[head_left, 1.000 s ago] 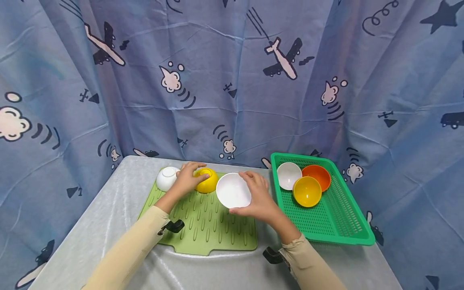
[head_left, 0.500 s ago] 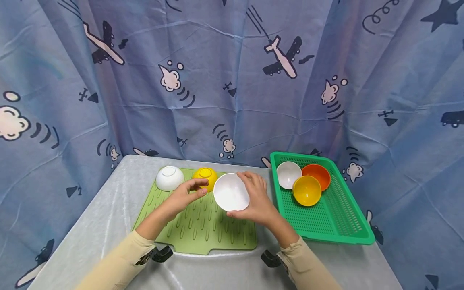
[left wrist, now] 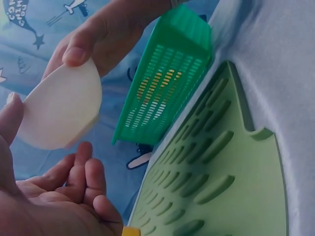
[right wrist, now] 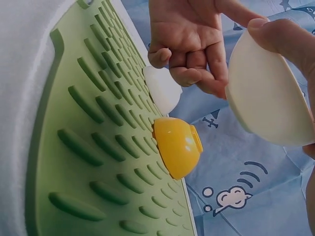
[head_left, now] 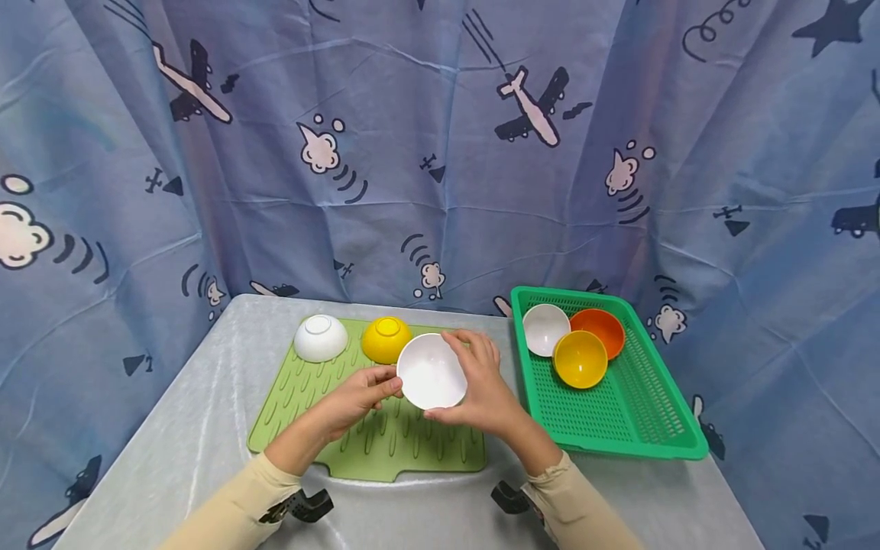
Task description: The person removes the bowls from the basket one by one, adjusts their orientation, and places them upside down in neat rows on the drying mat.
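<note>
Held in the air over the green drying mat (head_left: 426, 451) is a white bowl (head_left: 433, 373), its inside turned towards me. My right hand (head_left: 484, 386) grips it by the right side, thumb and fingers spread across the rim. On the opposite side is my left hand (head_left: 357, 401), its thumb at the rim and its fingertips at the bowl's base, as the left wrist view shows. Behind them on the mat, a yellow bowl (head_left: 386, 341) and another white bowl (head_left: 320, 339) lie upside down.
To the right stands a green plastic basket (head_left: 670, 397). In it are a white bowl (head_left: 546, 331), an orange bowl (head_left: 608, 330) and a yellow bowl (head_left: 580, 360), all facing up. A blue patterned curtain (head_left: 385, 176) hangs behind the table (head_left: 206, 412).
My left hand has left the yellow bowl on the mat and come right and nearer to me, up to the white bowl. My right hand has brought that bowl slightly left.
</note>
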Action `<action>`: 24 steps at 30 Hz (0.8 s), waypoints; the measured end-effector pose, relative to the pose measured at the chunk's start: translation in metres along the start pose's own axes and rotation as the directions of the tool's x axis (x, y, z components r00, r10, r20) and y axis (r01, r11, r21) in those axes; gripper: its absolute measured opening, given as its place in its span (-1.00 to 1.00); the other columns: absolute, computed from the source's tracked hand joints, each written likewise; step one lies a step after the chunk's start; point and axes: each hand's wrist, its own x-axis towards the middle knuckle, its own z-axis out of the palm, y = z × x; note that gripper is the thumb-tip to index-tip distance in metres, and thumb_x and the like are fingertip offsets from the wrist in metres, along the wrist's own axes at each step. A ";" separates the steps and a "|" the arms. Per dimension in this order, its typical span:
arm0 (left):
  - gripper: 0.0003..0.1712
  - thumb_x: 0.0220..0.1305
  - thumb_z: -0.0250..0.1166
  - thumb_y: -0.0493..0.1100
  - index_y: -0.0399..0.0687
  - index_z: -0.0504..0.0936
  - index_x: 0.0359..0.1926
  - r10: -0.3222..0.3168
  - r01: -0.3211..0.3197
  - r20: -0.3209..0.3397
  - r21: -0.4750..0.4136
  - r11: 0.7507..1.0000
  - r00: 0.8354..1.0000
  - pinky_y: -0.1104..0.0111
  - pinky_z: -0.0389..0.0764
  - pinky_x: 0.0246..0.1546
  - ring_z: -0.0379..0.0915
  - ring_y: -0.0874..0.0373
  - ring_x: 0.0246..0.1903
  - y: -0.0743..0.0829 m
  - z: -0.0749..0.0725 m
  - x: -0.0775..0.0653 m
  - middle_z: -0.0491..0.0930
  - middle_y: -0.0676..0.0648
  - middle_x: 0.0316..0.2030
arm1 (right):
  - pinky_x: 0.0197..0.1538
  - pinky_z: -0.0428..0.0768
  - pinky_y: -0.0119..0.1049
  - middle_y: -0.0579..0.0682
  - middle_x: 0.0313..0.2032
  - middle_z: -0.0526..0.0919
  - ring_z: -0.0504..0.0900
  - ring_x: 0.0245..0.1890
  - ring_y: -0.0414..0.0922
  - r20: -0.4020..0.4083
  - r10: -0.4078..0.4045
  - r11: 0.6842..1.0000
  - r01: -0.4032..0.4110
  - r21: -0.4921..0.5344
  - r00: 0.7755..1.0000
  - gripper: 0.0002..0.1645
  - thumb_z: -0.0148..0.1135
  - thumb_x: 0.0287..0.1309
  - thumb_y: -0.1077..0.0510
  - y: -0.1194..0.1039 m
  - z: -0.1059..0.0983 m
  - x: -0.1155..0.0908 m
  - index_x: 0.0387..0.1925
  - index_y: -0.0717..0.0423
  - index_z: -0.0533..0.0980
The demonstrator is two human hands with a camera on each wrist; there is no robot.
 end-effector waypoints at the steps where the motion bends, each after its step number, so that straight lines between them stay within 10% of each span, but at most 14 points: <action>1: -0.35 0.51 0.19 0.13 -0.31 0.47 0.31 0.004 -0.004 0.003 -0.009 1.000 1.000 0.26 0.35 -0.13 0.40 0.09 0.00 0.000 0.001 0.000 0.60 0.05 -0.10 | 0.46 -0.08 0.33 0.14 0.35 0.32 0.18 0.40 0.16 -0.001 -0.003 1.000 0.003 0.000 1.000 0.43 0.73 -0.50 -0.30 0.000 0.001 0.000 0.48 0.08 0.31; 18: -0.36 0.43 0.30 -0.03 -0.38 0.43 0.32 -0.007 0.005 -0.011 -0.145 0.989 1.000 0.30 0.32 -0.14 0.40 0.12 -0.01 0.007 0.004 0.001 0.59 0.09 -0.02 | 0.48 -0.07 0.26 0.16 0.38 0.27 0.16 0.44 0.12 0.004 -0.088 0.993 0.088 -0.083 0.996 0.50 0.72 -0.43 -0.34 0.000 0.003 -0.002 0.53 0.12 0.21; 24: -0.27 0.33 0.41 -0.04 -0.33 0.39 0.36 0.042 -0.050 -0.088 -0.091 0.995 0.995 0.26 0.39 0.05 0.43 0.09 0.05 0.008 0.004 -0.002 0.55 -0.08 0.06 | 0.40 0.10 0.28 0.15 0.44 0.23 0.15 0.45 0.16 0.043 0.005 1.000 -0.005 0.001 0.999 0.40 0.70 -0.27 -0.25 -0.004 -0.006 -0.003 0.55 0.07 0.17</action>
